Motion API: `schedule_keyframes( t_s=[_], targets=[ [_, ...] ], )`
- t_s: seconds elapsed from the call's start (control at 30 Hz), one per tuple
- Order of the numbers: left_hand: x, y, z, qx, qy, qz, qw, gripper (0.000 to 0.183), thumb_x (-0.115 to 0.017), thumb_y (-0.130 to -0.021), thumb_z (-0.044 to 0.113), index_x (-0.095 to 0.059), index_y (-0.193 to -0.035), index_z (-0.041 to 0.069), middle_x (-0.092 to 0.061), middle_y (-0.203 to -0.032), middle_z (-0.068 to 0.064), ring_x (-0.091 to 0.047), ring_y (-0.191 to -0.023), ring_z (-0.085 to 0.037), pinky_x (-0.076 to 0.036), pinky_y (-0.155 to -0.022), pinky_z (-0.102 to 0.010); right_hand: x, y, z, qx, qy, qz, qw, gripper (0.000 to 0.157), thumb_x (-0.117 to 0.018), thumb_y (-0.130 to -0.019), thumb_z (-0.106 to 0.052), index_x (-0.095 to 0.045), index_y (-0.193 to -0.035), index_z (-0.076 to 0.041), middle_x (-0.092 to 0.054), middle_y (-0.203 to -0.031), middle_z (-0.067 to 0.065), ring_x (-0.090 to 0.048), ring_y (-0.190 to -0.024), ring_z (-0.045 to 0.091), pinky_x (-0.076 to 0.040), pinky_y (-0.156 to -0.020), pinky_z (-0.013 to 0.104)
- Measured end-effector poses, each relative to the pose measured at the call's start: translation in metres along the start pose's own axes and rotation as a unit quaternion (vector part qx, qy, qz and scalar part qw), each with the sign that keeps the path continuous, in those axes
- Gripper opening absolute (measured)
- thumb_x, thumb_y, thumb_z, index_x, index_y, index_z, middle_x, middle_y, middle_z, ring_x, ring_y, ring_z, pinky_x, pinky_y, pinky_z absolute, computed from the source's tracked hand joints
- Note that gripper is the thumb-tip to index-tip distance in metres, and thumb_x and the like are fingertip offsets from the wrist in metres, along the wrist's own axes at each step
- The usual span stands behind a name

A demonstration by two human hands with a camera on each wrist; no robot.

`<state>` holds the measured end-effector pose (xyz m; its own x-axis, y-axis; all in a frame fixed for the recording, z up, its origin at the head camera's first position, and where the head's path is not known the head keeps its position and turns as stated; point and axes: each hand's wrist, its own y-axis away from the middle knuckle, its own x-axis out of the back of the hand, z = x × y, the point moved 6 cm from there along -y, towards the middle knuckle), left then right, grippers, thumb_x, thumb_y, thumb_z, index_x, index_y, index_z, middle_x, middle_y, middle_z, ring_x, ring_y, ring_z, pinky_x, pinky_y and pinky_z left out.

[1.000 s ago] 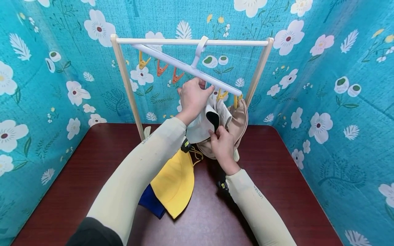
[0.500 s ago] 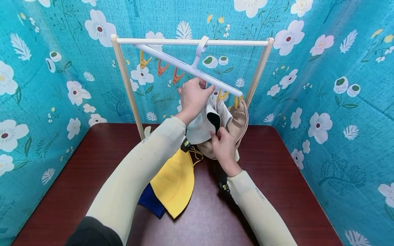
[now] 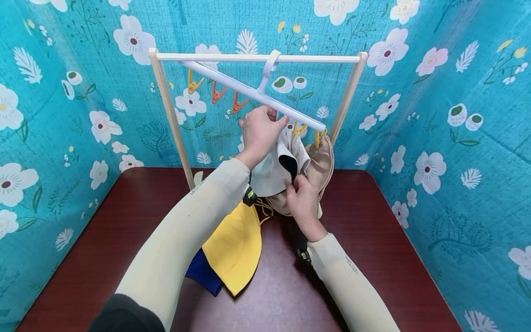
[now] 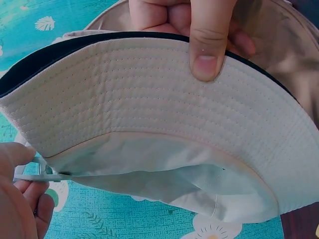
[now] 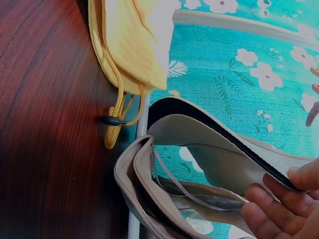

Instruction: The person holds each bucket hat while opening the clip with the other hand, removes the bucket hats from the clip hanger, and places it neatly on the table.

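A tilted white clip hanger (image 3: 232, 84) hangs by its hook from the rack's top bar. Under its lower half, my left hand (image 3: 262, 131) pinches a pale clip (image 4: 44, 172) at the edge of an off-white bucket hat (image 4: 134, 79) with a black underside. My right hand (image 3: 303, 200) pinches that hat's brim lower down, thumb on the stitched pale side, fingers behind. To the right, a beige hat (image 3: 324, 161) hangs from a yellow clip (image 3: 318, 137) at the hanger's low end. Another yellow clip (image 3: 298, 129) overlaps the off-white hat's top in the head view.
A wooden rack (image 3: 172, 115) stands on the dark red table (image 3: 356, 276). Below my left forearm lie a yellow hat (image 3: 236, 249) with a cord and a dark blue item (image 3: 204, 272). Orange clips (image 3: 217, 94) hang at the hanger's raised left side. Floral cloth (image 3: 435, 115) surrounds the table.
My right hand has shifted slightly right and down with the off-white brim, which hangs a little lower. My left hand stays at the pale clip.
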<state>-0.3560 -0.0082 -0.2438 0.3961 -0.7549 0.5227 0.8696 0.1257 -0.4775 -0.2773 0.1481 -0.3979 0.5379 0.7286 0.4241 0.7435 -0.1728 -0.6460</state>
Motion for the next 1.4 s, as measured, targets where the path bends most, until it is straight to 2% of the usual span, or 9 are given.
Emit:
schedule_keyframes(
  t_s=[0.37,0.83,1.1,1.4],
  targets=[
    [0.000,0.001,0.001,0.000,-0.004,0.004,1.0000,0.031,-0.073,-0.092,0.049,-0.067,-0.084,0.020,-0.070,-0.081,0.010,-0.061,-0.083,-0.007,-0.031,-0.094,-0.046,0.004,0.004,-0.001,0.010,0.002,-0.004,1.000,0.037,-0.078,-0.091,-0.019,-0.049,-0.069,-0.013,-0.050,-0.055,0.000,-0.050,-0.052,0.020,-0.041,-0.053,0.036],
    [-0.001,0.001,0.000,0.000,-0.008,0.005,1.0000,0.030,-0.074,-0.092,0.049,-0.069,-0.085,0.020,-0.071,-0.084,0.009,-0.061,-0.084,-0.007,-0.032,-0.094,-0.044,0.008,0.007,0.003,0.000,0.009,-0.008,1.000,0.033,-0.078,-0.091,-0.018,-0.052,-0.071,-0.012,-0.053,-0.057,0.002,-0.051,-0.053,0.021,-0.041,-0.052,0.036],
    [-0.001,0.001,0.001,-0.004,-0.009,0.007,0.9999,0.030,-0.074,-0.092,0.049,-0.068,-0.084,0.020,-0.071,-0.083,0.009,-0.061,-0.084,-0.007,-0.031,-0.096,-0.045,0.012,0.007,0.003,0.004,-0.008,0.008,1.000,0.028,-0.079,-0.088,-0.014,-0.057,-0.071,-0.011,-0.057,-0.058,0.001,-0.053,-0.054,0.020,-0.041,-0.053,0.034],
    [-0.001,0.000,0.001,-0.008,-0.010,0.005,0.9999,0.031,-0.074,-0.092,0.048,-0.067,-0.086,0.019,-0.071,-0.084,0.008,-0.062,-0.085,-0.008,-0.031,-0.097,-0.046,0.017,0.010,0.005,0.006,-0.009,0.007,1.000,0.032,-0.080,-0.089,-0.015,-0.054,-0.070,-0.013,-0.054,-0.057,0.001,-0.050,-0.053,0.019,-0.040,-0.053,0.033]
  ],
)
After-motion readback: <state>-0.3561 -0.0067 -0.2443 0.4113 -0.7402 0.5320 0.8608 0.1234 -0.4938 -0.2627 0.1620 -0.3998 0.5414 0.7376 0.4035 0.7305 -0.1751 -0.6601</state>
